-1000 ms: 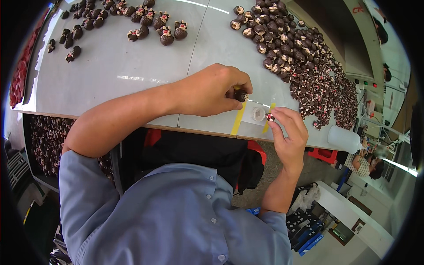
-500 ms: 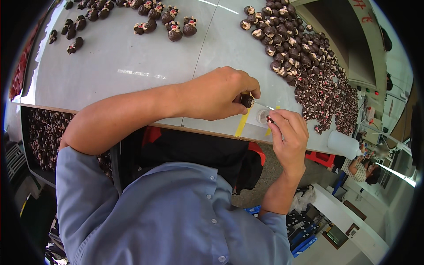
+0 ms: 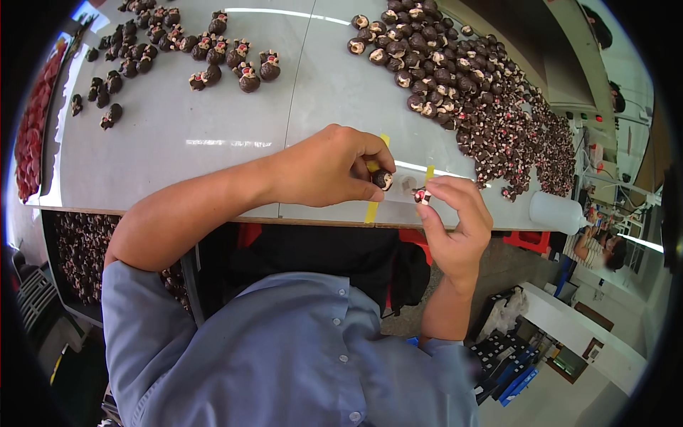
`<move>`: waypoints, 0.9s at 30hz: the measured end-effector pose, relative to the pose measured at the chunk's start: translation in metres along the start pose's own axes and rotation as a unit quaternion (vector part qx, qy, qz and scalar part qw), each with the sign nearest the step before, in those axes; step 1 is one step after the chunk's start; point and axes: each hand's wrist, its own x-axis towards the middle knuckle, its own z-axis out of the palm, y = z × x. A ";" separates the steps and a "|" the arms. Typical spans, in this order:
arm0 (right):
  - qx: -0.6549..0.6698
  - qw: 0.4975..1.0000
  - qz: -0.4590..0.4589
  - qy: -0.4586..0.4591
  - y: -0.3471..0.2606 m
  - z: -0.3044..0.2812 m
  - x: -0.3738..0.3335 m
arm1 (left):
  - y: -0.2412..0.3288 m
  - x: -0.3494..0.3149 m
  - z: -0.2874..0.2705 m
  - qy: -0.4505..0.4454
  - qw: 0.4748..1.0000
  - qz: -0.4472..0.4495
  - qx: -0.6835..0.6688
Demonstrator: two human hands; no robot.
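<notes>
Between the thumb and fingers of my left hand (image 3: 334, 167) is a dark brown figurine body (image 3: 383, 178), a round ball with a cream patch turned to the right. My right hand (image 3: 459, 224) pinches a small figurine piece (image 3: 422, 195), brown and cream with a red spot, by its edge. The two pieces are close together but apart, just above the table's near edge. A small clear cup (image 3: 408, 183) stands behind them, partly hidden by the right fingers. Yellow tape strips (image 3: 372, 211) lie on the tabletop beside the hands.
Many brown balls with cream patches (image 3: 420, 53) spread over the far right, running into a pile of small pieces (image 3: 512, 142). Joined figurines (image 3: 213, 53) stand at the far left. A white bottle (image 3: 555, 212) lies at the right edge. A bin of brown pieces (image 3: 85, 245) sits lower left.
My right hand has lifted the small piece away from the cup and turned its red and cream side into view. The ball in my left hand now shows its cream patch. The whole view has shifted.
</notes>
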 end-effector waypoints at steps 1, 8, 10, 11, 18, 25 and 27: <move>0.067 0.998 0.009 0.021 -0.002 0.004 0.000 | 0.002 0.000 0.000 -0.018 0.999 -0.043 -0.018; 0.043 0.999 -0.001 0.030 -0.004 0.018 0.000 | 0.003 0.002 0.000 -0.040 0.997 -0.053 -0.036; 0.036 0.999 -0.007 0.029 -0.004 0.020 0.001 | 0.003 0.001 0.000 -0.041 0.997 -0.055 -0.039; 0.036 0.999 -0.007 0.030 -0.004 0.020 0.002 | 0.003 0.001 0.000 -0.041 0.997 -0.055 -0.044; 0.011 0.999 -0.025 0.031 -0.006 0.022 0.003 | 0.003 0.002 -0.001 -0.042 0.996 -0.072 -0.034; 0.011 0.999 -0.027 0.033 -0.005 0.024 0.003 | 0.004 0.002 -0.001 -0.039 0.997 -0.062 -0.036; 0.017 0.999 -0.026 0.030 -0.006 0.023 0.003 | 0.004 0.002 -0.001 -0.039 0.997 -0.062 -0.030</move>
